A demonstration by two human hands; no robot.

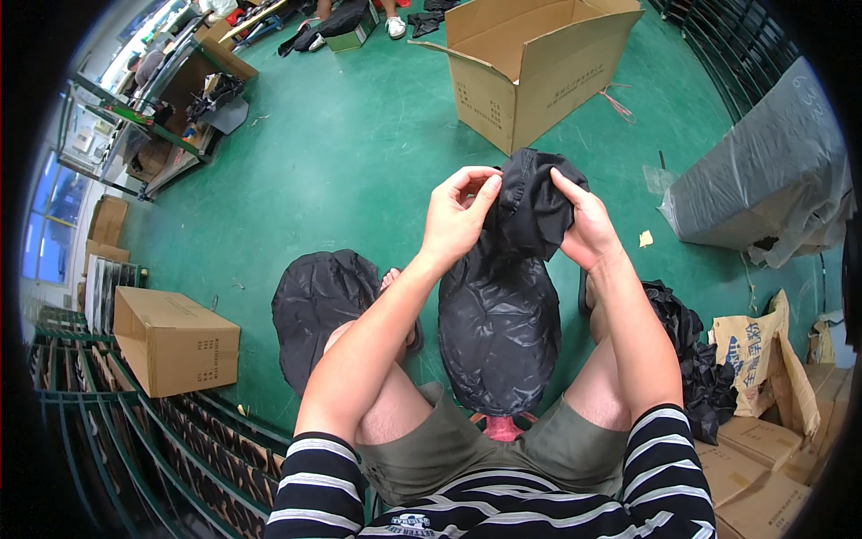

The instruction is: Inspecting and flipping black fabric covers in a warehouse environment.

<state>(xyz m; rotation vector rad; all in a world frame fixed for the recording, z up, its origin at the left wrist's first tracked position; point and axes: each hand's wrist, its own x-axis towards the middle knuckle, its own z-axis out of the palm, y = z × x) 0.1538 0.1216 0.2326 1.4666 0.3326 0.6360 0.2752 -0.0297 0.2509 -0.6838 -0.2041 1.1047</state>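
Both hands hold up a black fabric cover [536, 202] with a gathered edge, out in front of my knees. The fingertips and thumb of my left hand [460, 216] pinch its left side. On the other side my right hand [588, 223] grips it, thumb on top and fingers partly hidden behind. Below the cover, between my legs, is a smooth, wrinkled black oval piece [499, 332]; I cannot tell whether the two are joined. Another black oval piece [323, 310] lies by my left leg. Crumpled black fabric [705, 386] is heaped beside my right leg.
Ahead stands a large open carton [539, 76]. A smaller carton [180, 346] sits at left by green metal racks [171, 440]. A plastic-wrapped grey block [763, 171] stands at right, above torn brown paper [754, 359] and flat cartons [750, 467]. Other people are at the far end.
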